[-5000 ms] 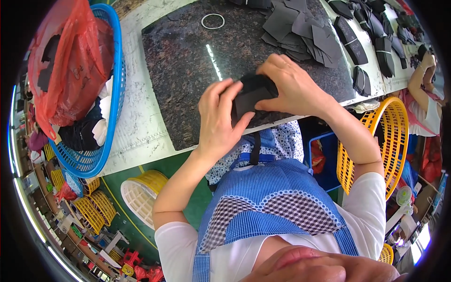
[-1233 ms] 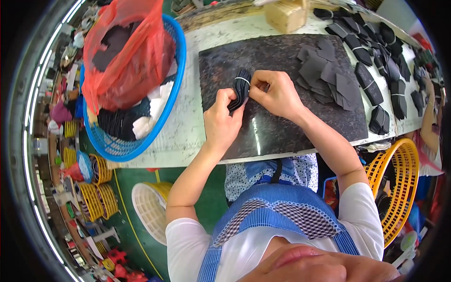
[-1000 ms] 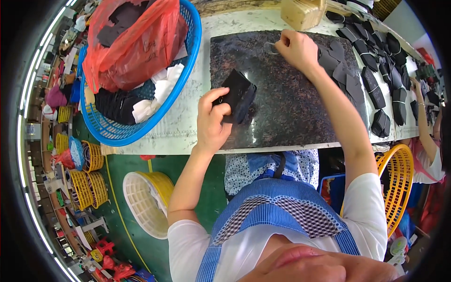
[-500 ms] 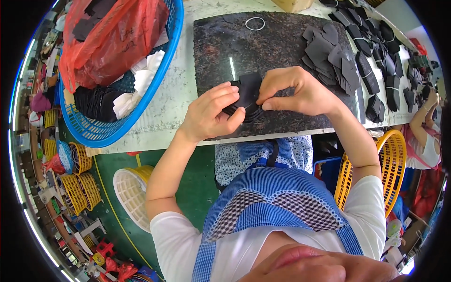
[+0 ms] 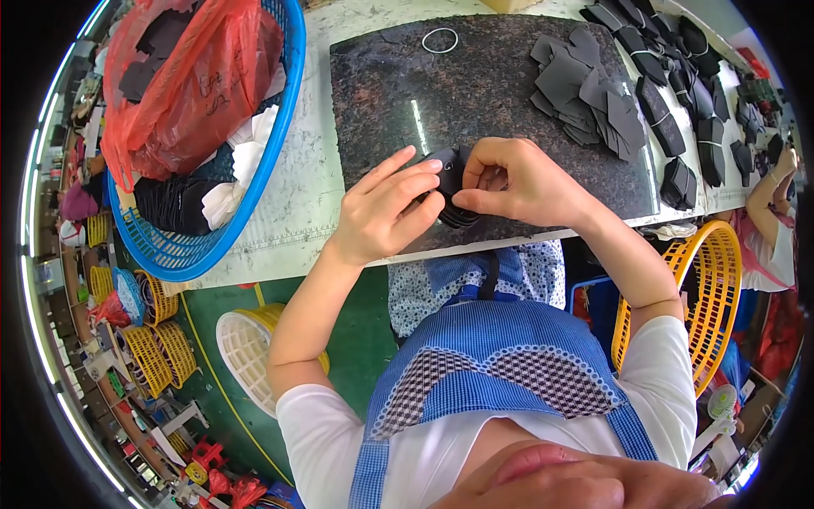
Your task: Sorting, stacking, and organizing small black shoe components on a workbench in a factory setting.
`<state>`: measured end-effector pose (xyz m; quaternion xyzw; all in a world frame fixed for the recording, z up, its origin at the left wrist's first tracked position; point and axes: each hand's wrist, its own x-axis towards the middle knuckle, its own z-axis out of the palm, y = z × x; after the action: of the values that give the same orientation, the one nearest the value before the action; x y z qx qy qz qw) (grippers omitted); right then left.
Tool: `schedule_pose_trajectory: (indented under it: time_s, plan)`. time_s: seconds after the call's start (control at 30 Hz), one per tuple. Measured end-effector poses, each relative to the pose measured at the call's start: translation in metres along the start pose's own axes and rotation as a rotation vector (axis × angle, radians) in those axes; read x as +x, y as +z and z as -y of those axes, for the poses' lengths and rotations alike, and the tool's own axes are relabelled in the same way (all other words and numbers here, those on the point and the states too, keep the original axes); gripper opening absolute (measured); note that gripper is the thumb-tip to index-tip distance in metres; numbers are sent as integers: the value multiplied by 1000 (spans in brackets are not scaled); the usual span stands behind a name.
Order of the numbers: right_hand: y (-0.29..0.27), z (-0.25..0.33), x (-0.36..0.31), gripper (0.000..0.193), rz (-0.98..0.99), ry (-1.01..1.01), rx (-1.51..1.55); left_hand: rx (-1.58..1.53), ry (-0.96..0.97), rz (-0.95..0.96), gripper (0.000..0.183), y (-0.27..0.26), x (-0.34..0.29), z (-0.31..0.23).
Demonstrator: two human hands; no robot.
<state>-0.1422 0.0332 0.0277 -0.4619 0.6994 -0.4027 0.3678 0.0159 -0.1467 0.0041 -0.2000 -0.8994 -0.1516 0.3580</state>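
A small stack of thin black pieces (image 5: 459, 211) stands near the front edge of a dark speckled stone slab (image 5: 381, 102). My left hand (image 5: 381, 208) holds the stack from the left, its fingertips over the near side and top. At the stack's right edge is my right hand (image 5: 530, 187), thumb and bent forefinger closed on the pieces. Both hands partly cover the stack, so its lower part is hidden. Farther right on the slab lies a loose heap of dark grey flat pieces (image 5: 581, 89). A thin white ring (image 5: 440, 40) rests at the slab's far side.
At left on the white table (image 5: 292, 187) is a blue basket (image 5: 292, 93) with a red plastic bag (image 5: 199, 85) and black and white pieces. Tied black bundles (image 5: 661, 119) line the right. Yellow baskets (image 5: 729, 288) stand below. Another person's arm (image 5: 767, 191) shows at far right.
The top black piece, flat and broad before, now looks bent up between my hands. My right fingers have curled in more. The whole view has shifted slightly.
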Motion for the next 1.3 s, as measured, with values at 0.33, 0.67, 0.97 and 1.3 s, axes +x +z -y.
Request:
schedule_pose_trajectory:
  time_s: [0.33,0.67,0.97,1.3]
  plan:
    - [-90,14,-37,11,-910,-348,-227,-442,-1017,-11,36,14,26,13]
    - [-15,-30,20,17,-110,-624,-774,-256,-450,-46,19,22,31,6]
    - [-88,-63,-64,29,-1009,-67,-618,-167,-352,350,39,37,9,-39]
    - [-89,-115,-85,15,-1214,17,-181,-169,18,267,62,172,140,-23]
